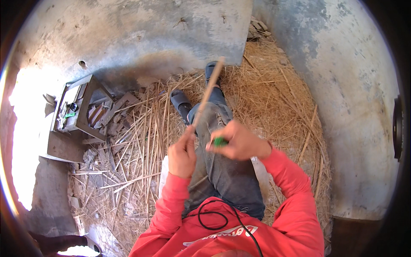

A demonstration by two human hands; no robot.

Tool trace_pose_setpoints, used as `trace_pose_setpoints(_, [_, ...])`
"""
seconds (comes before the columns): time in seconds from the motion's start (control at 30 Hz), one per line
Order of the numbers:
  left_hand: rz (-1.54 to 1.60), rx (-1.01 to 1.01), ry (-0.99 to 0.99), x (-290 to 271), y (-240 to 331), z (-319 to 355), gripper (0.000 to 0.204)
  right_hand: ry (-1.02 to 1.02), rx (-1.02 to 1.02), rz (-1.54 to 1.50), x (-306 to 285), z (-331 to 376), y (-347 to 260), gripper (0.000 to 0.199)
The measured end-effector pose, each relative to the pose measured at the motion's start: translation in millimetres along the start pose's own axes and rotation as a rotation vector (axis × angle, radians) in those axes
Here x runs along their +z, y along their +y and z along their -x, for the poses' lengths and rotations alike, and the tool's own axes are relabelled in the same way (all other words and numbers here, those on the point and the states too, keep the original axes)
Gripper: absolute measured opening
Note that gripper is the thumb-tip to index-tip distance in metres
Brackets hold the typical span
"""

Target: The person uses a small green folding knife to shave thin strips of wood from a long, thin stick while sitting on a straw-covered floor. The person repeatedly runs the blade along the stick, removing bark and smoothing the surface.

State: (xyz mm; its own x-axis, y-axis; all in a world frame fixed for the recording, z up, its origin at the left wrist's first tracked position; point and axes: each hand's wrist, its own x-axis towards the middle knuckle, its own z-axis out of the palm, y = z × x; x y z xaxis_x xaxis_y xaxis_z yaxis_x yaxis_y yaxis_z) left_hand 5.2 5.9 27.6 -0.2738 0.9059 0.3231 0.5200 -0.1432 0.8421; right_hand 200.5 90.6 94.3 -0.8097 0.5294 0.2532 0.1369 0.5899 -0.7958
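My left hand (pixel 182 156) is closed around the lower end of a long, flat, pale wooden strip (pixel 209 91), which slants up and away over my legs. To its right, my right hand (pixel 242 140) is closed on a small green-handled tool (pixel 220 141). Its blade or tip cannot be made out. The tool is held just right of the strip's lower end, apart from it. Both fists hang above the lap of my dark, dusty trousers (pixel 229 175).
Straw, shavings and loose strips (pixel 274 90) cover the floor around my dark shoes (pixel 180 100). At the left stands a small wooden table (pixel 83 103) with a green item (pixel 69 115) on it, near scrap wood (pixel 122 107). Grey walls (pixel 355 107) curve around. A black cord (pixel 224 216) hangs across my red top.
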Motion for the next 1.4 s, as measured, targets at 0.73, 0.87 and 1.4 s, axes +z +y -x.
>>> trace_pose_setpoints(0.73, [0.409,-0.232,-0.304,-15,16,-7,0.035,0.364,0.226,0.540,8,-2,-1,0.043])
trace_pose_setpoints(0.87, [0.291,-0.179,-0.250,-11,13,-6,0.033,0.380,0.218,0.581,10,-4,13,0.042])
trace_pose_setpoints(1.4, [0.434,-0.389,-0.303,-29,2,17,0.030,0.450,0.348,0.411,-30,-10,7,0.049])
